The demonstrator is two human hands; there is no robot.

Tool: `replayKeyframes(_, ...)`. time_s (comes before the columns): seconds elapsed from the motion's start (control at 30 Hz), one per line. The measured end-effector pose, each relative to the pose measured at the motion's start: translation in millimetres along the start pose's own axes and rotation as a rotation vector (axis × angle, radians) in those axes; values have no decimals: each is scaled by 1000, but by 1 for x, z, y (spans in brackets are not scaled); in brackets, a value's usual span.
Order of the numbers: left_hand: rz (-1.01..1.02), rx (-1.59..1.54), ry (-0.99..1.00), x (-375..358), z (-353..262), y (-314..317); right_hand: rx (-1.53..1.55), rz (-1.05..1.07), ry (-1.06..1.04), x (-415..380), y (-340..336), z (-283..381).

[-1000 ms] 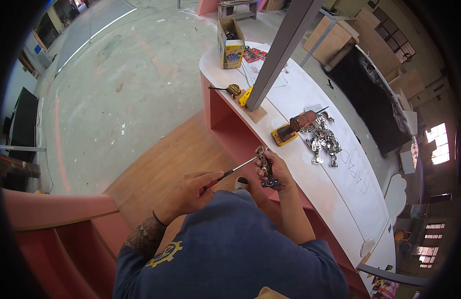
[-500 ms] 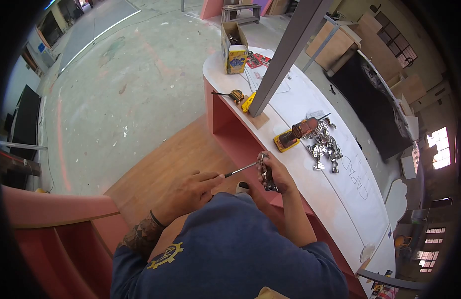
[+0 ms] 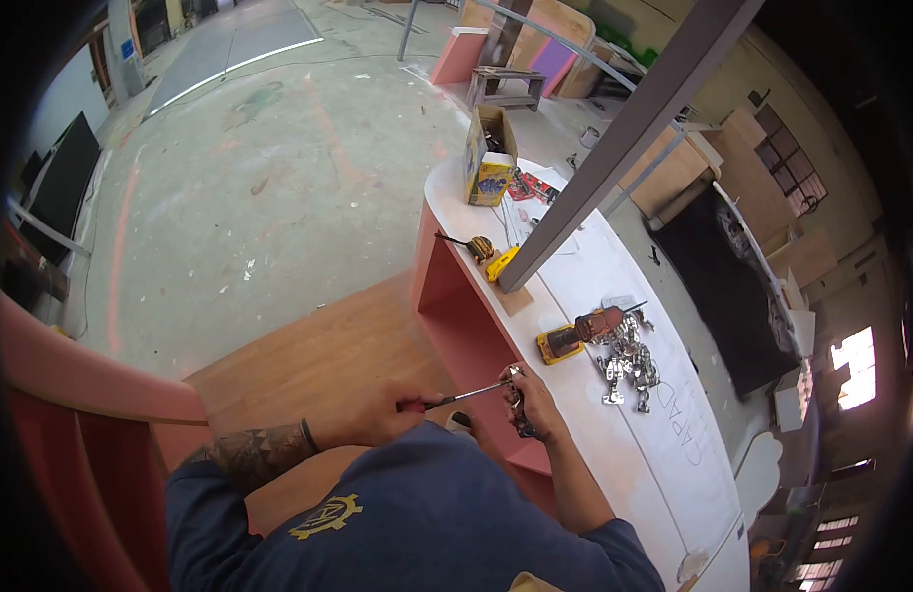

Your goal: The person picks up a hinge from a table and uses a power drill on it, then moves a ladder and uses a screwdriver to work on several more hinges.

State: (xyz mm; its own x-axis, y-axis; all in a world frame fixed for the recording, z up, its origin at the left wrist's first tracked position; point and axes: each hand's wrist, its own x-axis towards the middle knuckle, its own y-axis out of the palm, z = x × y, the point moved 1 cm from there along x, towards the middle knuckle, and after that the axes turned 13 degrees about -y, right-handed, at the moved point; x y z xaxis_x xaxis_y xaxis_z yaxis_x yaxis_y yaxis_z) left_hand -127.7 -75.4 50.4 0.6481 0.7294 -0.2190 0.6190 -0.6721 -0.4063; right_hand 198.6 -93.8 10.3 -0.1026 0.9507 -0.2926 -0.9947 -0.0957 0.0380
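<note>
Workshop counter (image 3: 614, 434) | right fingers (image 3: 529, 397) clasp hinge (image 3: 519, 405), seemingly | left hand (image 3: 378, 412) grips screwdriver (image 3: 456, 397)

A shiny metal hinge (image 3: 519, 409) is gleaming beside the screwdriver (image 3: 456, 398), whose steel shaft is glinting. The heap of hinges (image 3: 624, 360) is shining like chrome. The counter top (image 3: 674, 464) is looking smooth, matt white; the floor board (image 3: 318, 355) is showing wood grain.

The right hand (image 3: 535, 400) covered most of the hinge (image 3: 521, 414), and the screwdriver (image 3: 456, 398) handle was buried in the left hand (image 3: 382, 414). The pile of hinges (image 3: 626, 357) was too small to count. The bench (image 3: 664, 444) ran off the lower edge.
</note>
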Motion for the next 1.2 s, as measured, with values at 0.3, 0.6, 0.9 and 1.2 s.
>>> replayKeyframes(0.3, 398, -1490, -632, -5, 9, -2, -12, -11, -239, 11, 8, 64)
replayKeyframes(0.6, -8, -597, -364, -27, -22, -17, 37, 19, -233, 20, 22, 53)
replayKeyframes(0.9, 1, -658, -396, -30, -31, -38, 81, 20, -212, 19, 37, 63)
replayKeyframes(1.2, -46, -500, -313, -28, -31, -38, 147, 13, -218, 26, 33, 47)
